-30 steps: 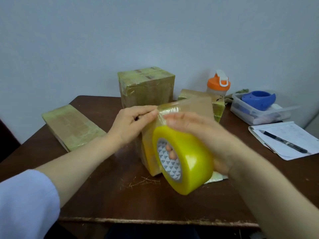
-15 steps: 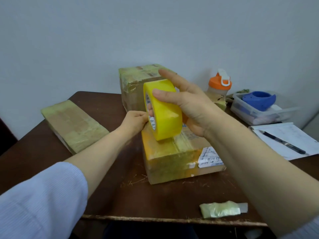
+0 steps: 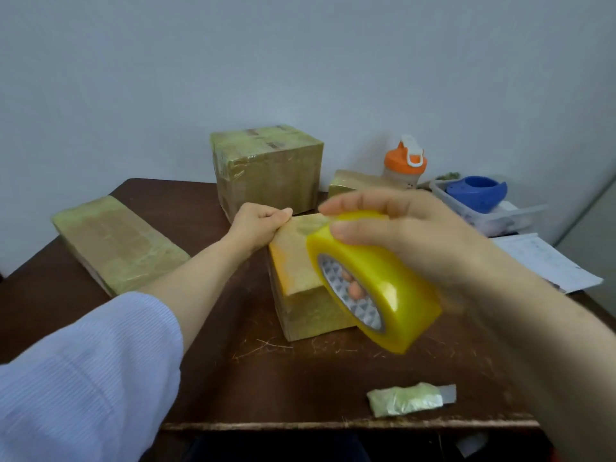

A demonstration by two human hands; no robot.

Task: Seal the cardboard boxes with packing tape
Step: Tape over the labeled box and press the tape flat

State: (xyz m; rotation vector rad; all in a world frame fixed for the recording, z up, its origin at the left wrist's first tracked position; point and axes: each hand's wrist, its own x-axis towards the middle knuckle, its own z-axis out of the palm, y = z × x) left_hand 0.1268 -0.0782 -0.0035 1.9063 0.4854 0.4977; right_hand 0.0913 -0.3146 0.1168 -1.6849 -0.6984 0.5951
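Down and toward the person the tape roll (image 3: pixel 393 295) has come in the last half second, from above the far end of the box (image 3: pixel 313 311) to its near right side. The left hand (image 3: pixel 256 225) has kept its place at the box's far left corner.

Everything rests on a dark brown table (image 3: pixel 233 378). A pale blue sleeve (image 3: pixel 83 378) covers the left arm close to the camera. A flat parcel (image 3: pixel 116 241) wrapped in tape lies on the table's left side, and a tall cube box (image 3: pixel 266 171), also wrapped, stands at the back by the wall. The box being sealed sits in the middle of the table, and a yellow band of tape covers the left part of its top.

The right hand (image 3: pixel 410 235), somewhat blurred, grips the roll from above, with fingertips (image 3: pixel 350 285) showing through its core. The left hand has its fingers curled and pinches the box at that far corner.

At the right rear a clear tray (image 3: pixel 500 221) holds a blue holder (image 3: pixel 476 191), with a sheet of paper (image 3: pixel 546 261) just in front of it. A small wrapped box (image 3: pixel 350 183) shows behind the right hand, near a bottle (image 3: pixel 405 165) with an orange lid. A wad of used tape (image 3: pixel 410 398) lies by the table's front edge.
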